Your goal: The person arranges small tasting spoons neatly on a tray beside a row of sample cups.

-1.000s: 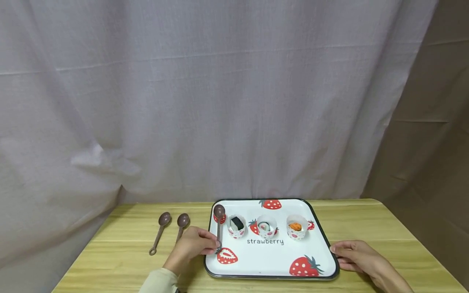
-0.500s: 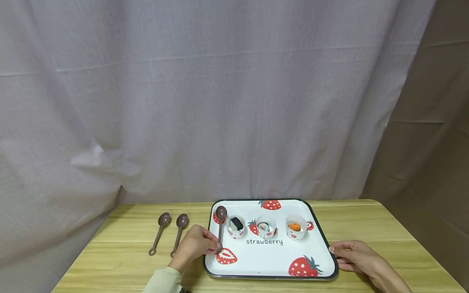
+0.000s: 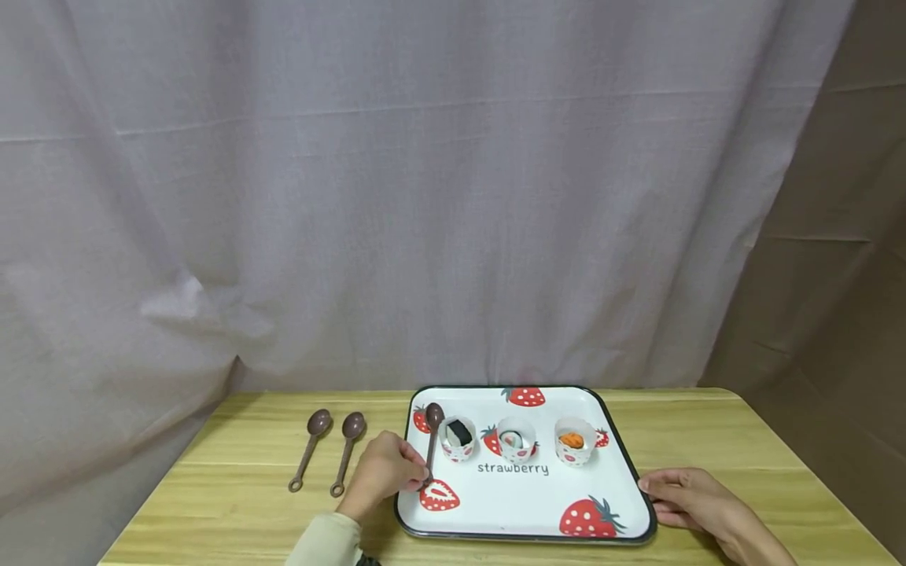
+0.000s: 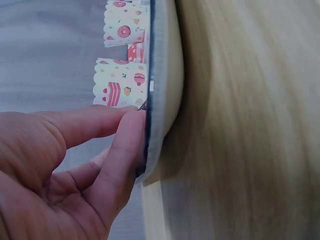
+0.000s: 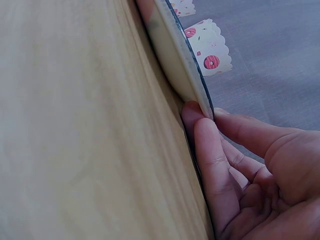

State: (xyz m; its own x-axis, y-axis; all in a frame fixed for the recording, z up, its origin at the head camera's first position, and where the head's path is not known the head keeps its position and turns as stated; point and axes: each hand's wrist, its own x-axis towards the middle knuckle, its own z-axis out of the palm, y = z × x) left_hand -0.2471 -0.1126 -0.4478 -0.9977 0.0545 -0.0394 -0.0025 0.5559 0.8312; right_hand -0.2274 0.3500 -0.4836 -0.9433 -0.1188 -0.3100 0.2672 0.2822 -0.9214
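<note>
My left hand (image 3: 388,470) pinches the handle end of a brown spoon (image 3: 433,431) over the left side of a white strawberry-print tray (image 3: 510,503). The spoon's bowl points away from me, right beside the left paper cup (image 3: 457,453). In the left wrist view, thumb and finger meet at the tray's dark rim, and most of the spoon is hidden. At the tray's right edge, my right hand (image 3: 692,503) grips the rim, thumb on top and fingers (image 5: 212,160) underneath, as the right wrist view shows.
Two more brown spoons, one (image 3: 309,450) left of the other (image 3: 347,453), lie on the wooden table (image 3: 233,503). A middle cup (image 3: 516,453) with a sushi roll and a right cup (image 3: 574,453) with an orange-topped piece stand on the tray. A grey curtain (image 3: 453,196) hangs behind.
The spoon in my left hand has shifted a little right, its bowl swinging towards the left cup. My right hand and the tray have stayed in place.
</note>
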